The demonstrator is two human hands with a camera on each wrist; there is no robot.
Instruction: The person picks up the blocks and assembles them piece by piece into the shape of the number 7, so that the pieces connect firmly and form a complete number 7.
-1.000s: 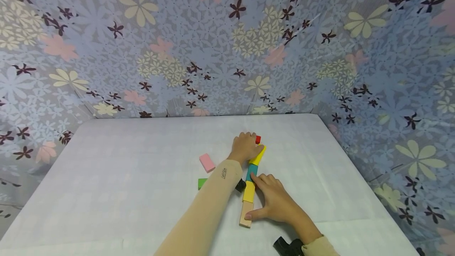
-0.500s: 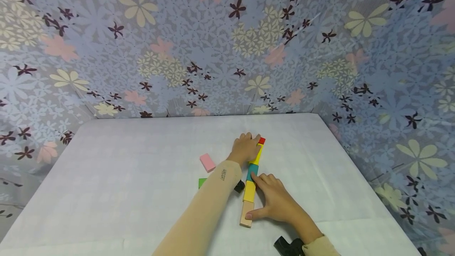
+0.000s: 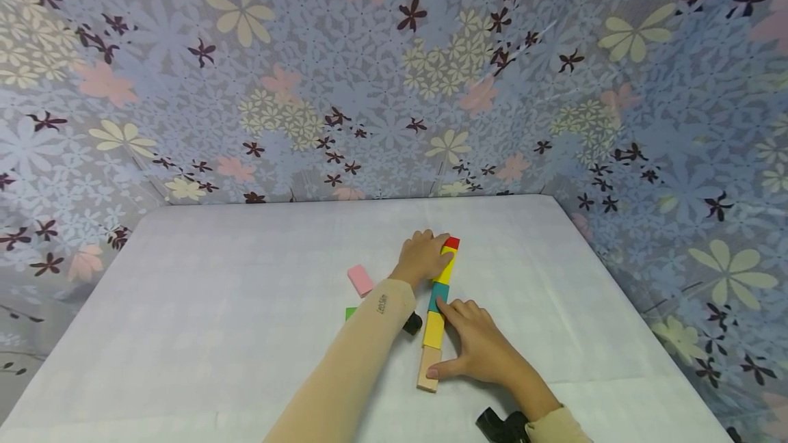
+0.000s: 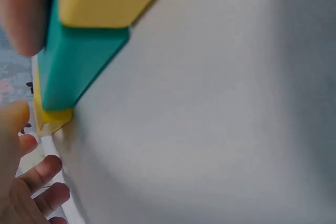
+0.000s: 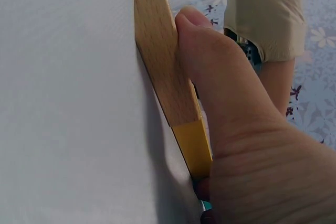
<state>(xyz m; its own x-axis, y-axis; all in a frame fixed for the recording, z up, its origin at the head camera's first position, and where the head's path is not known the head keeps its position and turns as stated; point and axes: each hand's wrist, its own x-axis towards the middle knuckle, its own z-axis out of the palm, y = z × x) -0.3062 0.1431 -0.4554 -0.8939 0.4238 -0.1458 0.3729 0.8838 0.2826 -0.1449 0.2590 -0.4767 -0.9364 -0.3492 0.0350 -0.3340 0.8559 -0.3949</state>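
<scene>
My row of blocks (image 3: 438, 292) is on the white-covered table (image 3: 246, 292), right of centre, long axis running away from me and leaning a bit right at the far end. Closest is the wooden block (image 3: 428, 369), lying lengthwise, then near yellow block (image 3: 434, 330), teal block (image 3: 440, 292), far yellow block (image 3: 448, 269), red block (image 3: 452, 243). My left hand (image 3: 421, 258) reaches diagonally to the far end, can't tell if it's gripping. Right hand (image 3: 477, 344) is loosely spread, thumb on wood, fingertip on teal.

Flowered fabric (image 3: 345, 87) stands behind a white table (image 3: 215, 306)
</scene>
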